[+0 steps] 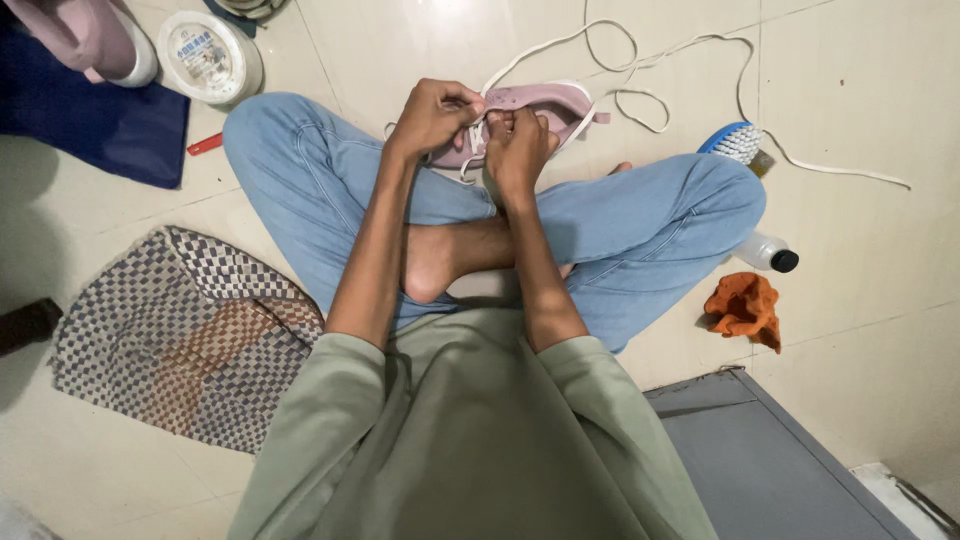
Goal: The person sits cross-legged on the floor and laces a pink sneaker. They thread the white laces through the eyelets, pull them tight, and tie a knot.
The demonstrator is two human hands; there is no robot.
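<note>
I sit cross-legged on a tiled floor in blue jeans. A pink shoe (pixel 548 102) with a white sole rests in front of my knees. My left hand (pixel 432 115) pinches the shoe's lace area from the left. My right hand (pixel 518 150) grips the shoe's near edge beside it. A long white shoelace (pixel 690 42) trails loose from the shoe over the floor to the right.
A blue-and-white brush (pixel 734 141) and a white bottle with a black cap (pixel 768 252) lie by my right knee, with an orange cloth (pixel 745 308) near them. A round white tub (pixel 208 55), a dark blue cloth (pixel 95 120) and a checked mat (pixel 190 335) are on the left.
</note>
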